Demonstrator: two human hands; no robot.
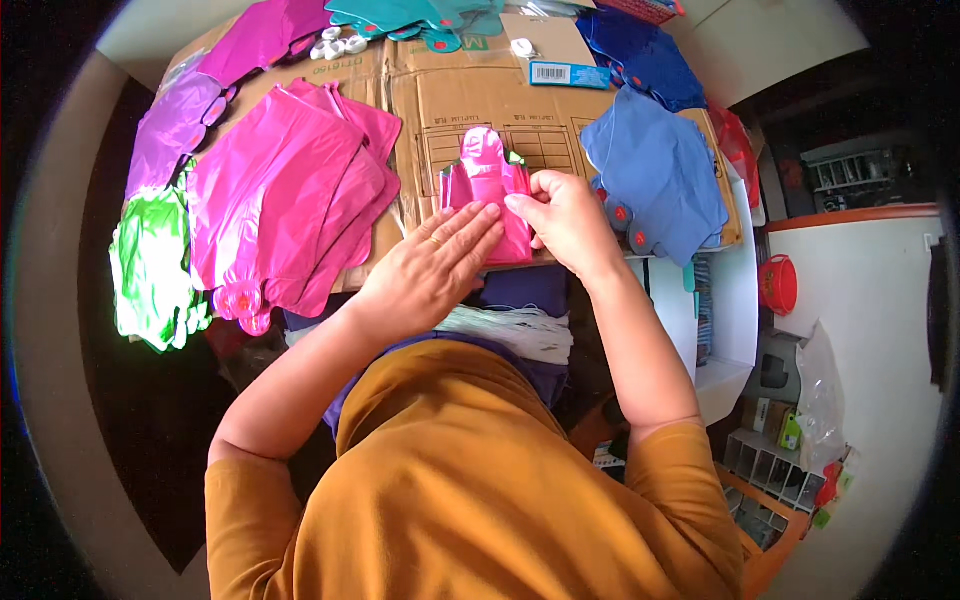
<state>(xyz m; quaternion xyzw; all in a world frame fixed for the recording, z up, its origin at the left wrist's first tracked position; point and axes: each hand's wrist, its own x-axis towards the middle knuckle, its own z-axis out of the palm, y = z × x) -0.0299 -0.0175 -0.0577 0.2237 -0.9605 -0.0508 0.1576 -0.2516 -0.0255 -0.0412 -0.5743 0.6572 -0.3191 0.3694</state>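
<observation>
Under both of the person's hands lies a broad sheet of brown cardboard (430,95), reaching well beyond them toward the far side. Left of the left hand (430,262) sprawls the biggest heap, a fanned pile of glossy pink pieces (275,190). Right of the right hand (575,222), just beside its wrist, sits a pile of dusty-blue pieces (655,165). Further left of the left hand, past the pink, I see shiny green pieces (150,265), with purple pieces (165,140) beyond them. Ahead of the right hand and off to its right are deep-blue pieces (645,60).

The left hand is flat, fingers stretched out side by side, pressing down on the near left part of a small folded pink piece (485,185). The right hand is narrowed, thumb on top and fingers curled, gripping that same piece by its right edge. The folded piece sits between the two hands, its rounded tab pointing away from them.

Well ahead of the right hand lies a flat blue-and-white pack (568,75); far ahead of the left hand, a little cluster of white round bits (335,46).
</observation>
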